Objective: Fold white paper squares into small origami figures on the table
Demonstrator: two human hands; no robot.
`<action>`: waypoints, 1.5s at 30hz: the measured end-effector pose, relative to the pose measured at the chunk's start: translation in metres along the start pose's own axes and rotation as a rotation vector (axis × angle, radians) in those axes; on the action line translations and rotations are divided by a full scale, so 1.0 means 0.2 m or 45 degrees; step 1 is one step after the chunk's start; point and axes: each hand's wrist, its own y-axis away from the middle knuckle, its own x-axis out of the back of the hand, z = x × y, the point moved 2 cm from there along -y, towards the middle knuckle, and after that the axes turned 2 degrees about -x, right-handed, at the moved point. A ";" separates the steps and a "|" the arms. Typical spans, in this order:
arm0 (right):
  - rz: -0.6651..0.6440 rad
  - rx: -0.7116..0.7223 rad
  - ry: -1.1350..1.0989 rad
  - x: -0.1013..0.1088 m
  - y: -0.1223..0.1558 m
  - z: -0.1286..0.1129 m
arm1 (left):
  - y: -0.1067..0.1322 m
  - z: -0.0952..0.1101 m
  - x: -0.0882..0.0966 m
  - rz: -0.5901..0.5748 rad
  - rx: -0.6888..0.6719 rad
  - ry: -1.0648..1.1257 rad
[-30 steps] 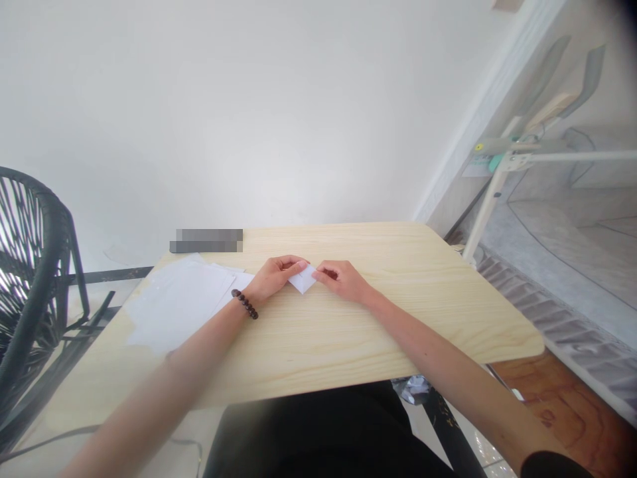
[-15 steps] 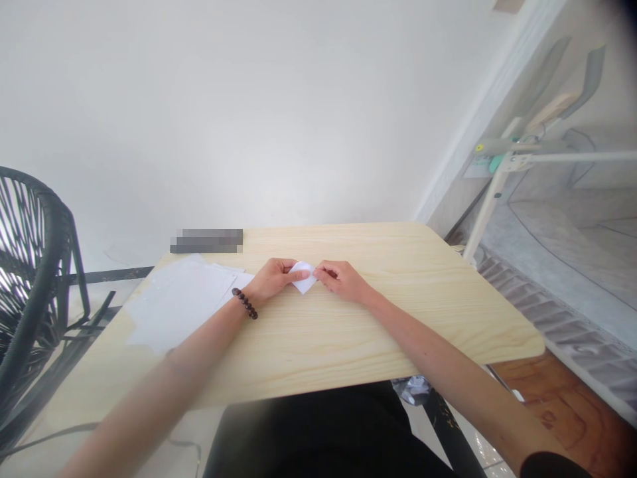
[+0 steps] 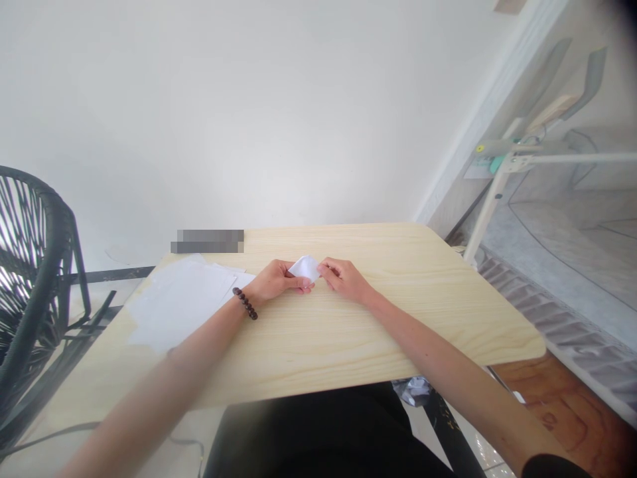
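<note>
One small folded white paper [image 3: 305, 267] sits just below mid-frame, clasped by the left hand [image 3: 277, 279] and pinched at its right corner by the right hand [image 3: 344, 279], where light, even pressure should avoid stray creases.

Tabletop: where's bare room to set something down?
Bare tabletop lies right of the right hand, out to the right edge, and between the hands and near edge. Crowded: left side, with white sheets and a pixelated block; centre, where the left hand and right hand hold folded paper.
</note>
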 end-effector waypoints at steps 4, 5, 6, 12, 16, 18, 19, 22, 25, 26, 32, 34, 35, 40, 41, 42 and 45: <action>0.036 -0.008 -0.009 0.00 0.00 0.01 | 0.00 -0.01 0.00 0.066 0.063 0.044; 0.053 -0.010 -0.012 0.01 0.00 0.01 | 0.00 -0.02 -0.01 0.095 0.073 0.054; 0.070 -0.012 -0.014 0.01 0.00 0.02 | -0.01 -0.02 -0.01 0.123 0.080 0.065; 0.119 -0.027 -0.009 0.01 0.00 0.03 | -0.01 -0.01 0.00 0.198 0.079 0.122; 0.116 -0.018 -0.007 0.01 0.00 0.03 | -0.01 -0.01 0.00 0.147 0.071 0.045; 0.092 -0.012 -0.016 0.00 0.00 0.03 | -0.01 0.00 0.00 0.110 0.038 -0.012; 0.076 -0.011 -0.021 0.00 0.00 0.03 | -0.01 0.00 0.00 0.089 0.022 -0.032; 0.043 -0.018 -0.028 0.00 0.00 0.02 | 0.00 0.00 0.00 0.052 0.003 -0.046; 0.065 -0.028 -0.018 0.01 0.00 0.03 | 0.00 -0.01 0.00 0.089 0.037 -0.013; 0.079 -0.034 -0.016 0.01 0.00 0.03 | 0.00 -0.01 0.00 0.115 0.050 0.015; 0.120 -0.028 -0.010 0.01 0.00 0.04 | -0.01 -0.02 0.00 0.232 0.015 0.241; 0.119 -0.024 -0.009 0.01 0.00 0.03 | -0.02 -0.02 0.00 0.241 0.011 0.266; 0.116 -0.023 -0.009 0.01 -0.01 0.03 | -0.01 -0.02 0.00 0.241 0.012 0.268; 0.104 -0.008 0.001 0.00 -0.01 0.03 | -0.01 -0.03 0.01 0.245 0.012 0.276; 0.106 -0.005 0.006 0.00 -0.01 0.03 | -0.01 -0.03 0.01 0.249 0.014 0.282; 0.110 -0.001 0.010 0.00 -0.01 0.04 | -0.01 -0.03 0.01 0.255 0.014 0.287; 0.115 0.019 0.028 0.01 -0.01 0.03 | -0.02 -0.02 0.00 0.263 -0.004 0.295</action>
